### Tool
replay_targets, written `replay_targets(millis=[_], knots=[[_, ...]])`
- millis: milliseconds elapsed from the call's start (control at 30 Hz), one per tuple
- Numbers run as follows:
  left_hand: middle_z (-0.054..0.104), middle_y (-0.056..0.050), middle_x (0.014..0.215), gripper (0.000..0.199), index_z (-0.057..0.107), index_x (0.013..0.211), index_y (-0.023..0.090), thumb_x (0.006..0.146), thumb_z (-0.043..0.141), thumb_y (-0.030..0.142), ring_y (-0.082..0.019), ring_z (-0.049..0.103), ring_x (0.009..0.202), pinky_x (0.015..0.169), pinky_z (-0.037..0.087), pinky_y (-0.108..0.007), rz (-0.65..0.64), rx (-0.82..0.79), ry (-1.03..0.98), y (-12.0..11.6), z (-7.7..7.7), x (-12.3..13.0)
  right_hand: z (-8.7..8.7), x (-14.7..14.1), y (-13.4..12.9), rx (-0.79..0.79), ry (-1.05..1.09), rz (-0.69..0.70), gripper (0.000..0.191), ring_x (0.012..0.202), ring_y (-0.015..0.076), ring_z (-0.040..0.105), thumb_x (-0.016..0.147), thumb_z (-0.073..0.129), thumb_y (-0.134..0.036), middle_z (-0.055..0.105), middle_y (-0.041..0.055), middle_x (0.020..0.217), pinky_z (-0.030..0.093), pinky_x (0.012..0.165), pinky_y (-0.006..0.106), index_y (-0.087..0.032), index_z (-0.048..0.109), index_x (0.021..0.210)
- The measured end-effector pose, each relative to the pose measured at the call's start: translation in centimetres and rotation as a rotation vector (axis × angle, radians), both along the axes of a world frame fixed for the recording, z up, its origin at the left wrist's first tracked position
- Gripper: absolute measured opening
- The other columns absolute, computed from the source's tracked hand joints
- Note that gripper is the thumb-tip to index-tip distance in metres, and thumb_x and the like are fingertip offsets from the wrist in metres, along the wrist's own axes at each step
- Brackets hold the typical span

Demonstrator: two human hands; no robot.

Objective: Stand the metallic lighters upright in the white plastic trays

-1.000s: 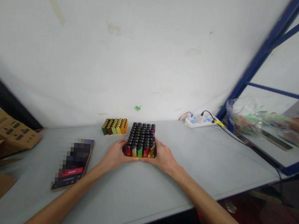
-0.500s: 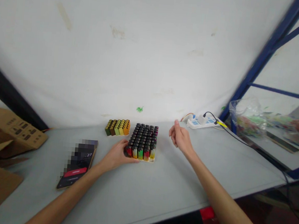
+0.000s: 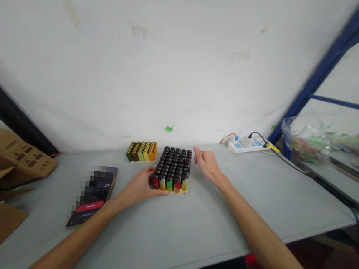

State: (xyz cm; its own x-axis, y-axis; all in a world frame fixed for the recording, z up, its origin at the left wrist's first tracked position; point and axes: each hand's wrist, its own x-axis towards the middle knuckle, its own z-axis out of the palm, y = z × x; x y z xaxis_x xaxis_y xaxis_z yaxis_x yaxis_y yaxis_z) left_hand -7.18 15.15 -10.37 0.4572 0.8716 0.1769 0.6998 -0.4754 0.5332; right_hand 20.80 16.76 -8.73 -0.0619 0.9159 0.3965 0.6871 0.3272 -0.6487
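Observation:
Several rows of black-topped lighters (image 3: 173,167) stand upright in a pale tray on the grey table. Around the tray's near left corner, my left hand (image 3: 140,185) grips the tray of lighters, thumb along the front edge. My right hand (image 3: 206,164) is just right of the tray, its thumb raised and its other fingers curled; what they hold, if anything, is hidden. Behind and to the left sits a smaller block of yellow-topped lighters (image 3: 142,151), with green, brown and orange bodies.
A phone (image 3: 94,196) lies left of my left forearm. Open cardboard boxes (image 3: 14,153) stand at the far left. Near the wall is a white power strip (image 3: 250,145) with a black cable. Beyond the blue frame (image 3: 316,79) lie plastic bags (image 3: 311,142).
My right hand has moved left, closer to the tray of lighters. My left hand keeps its grip. The view has shifted slightly, and a hand at the far right has left the picture.

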Motion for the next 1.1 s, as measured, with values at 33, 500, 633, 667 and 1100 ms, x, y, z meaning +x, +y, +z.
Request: replay_targets(millis=[33,500,633,667,1100], knots=[[0.069,-0.011,0.111,0.058,0.072,0.097,0.018,0.062,0.083,0.062,-0.034,0.065,0.104,0.095,0.054,-0.044,-0.005,0.006,0.003,0.0,0.0,0.0,0.2,0.2,0.0,0.011,-0.018,-0.022,0.077,0.057,0.0171,0.056,0.1,0.019,-0.071,0.056,0.0021,0.054,0.043,0.069,0.031,-0.02,0.057,0.057],[0.068,-0.011,0.109,0.054,0.07,0.099,0.017,0.071,0.078,0.063,-0.034,0.066,0.102,0.094,0.055,-0.047,-0.029,0.074,0.066,-0.5,0.1,-0.1,-1.4,-1.6,1.1,-0.14,0.302,0.365,0.054,0.113,0.0213,0.063,0.094,0.059,-0.054,0.065,0.0059,0.132,0.048,0.104,0.04,-0.026,0.053,0.14],[0.067,-0.013,0.114,0.06,0.066,0.111,0.016,0.074,0.076,0.063,-0.034,0.065,0.107,0.098,0.052,-0.048,-0.039,0.121,0.086,-0.6,0.1,-0.2,-2.4,-2.1,1.6,-0.159,0.432,0.297,0.05,0.099,0.0194,0.066,0.089,0.065,-0.055,0.07,0.0034,0.114,0.053,0.092,0.036,-0.024,0.059,0.128],[0.068,-0.013,0.115,0.062,0.065,0.113,0.016,0.074,0.076,0.062,-0.034,0.065,0.108,0.099,0.052,-0.047,-0.044,0.128,0.078,-0.6,0.1,-0.2,-2.4,-2.1,1.6,-0.16,0.437,0.284,0.05,0.096,0.0191,0.067,0.087,0.067,-0.055,0.071,0.0031,0.111,0.054,0.09,0.035,-0.024,0.06,0.125],[0.061,-0.017,0.135,0.078,0.058,0.131,0.016,0.07,0.08,0.06,-0.037,0.057,0.128,0.114,0.043,-0.051,-0.081,0.129,0.069,-0.4,0.1,-0.2,-1.0,2.1,1.1,0.027,0.192,0.145,0.051,0.093,0.0228,0.07,0.09,0.064,-0.056,0.072,0.0078,0.111,0.056,0.085,0.038,-0.023,0.06,0.13]])
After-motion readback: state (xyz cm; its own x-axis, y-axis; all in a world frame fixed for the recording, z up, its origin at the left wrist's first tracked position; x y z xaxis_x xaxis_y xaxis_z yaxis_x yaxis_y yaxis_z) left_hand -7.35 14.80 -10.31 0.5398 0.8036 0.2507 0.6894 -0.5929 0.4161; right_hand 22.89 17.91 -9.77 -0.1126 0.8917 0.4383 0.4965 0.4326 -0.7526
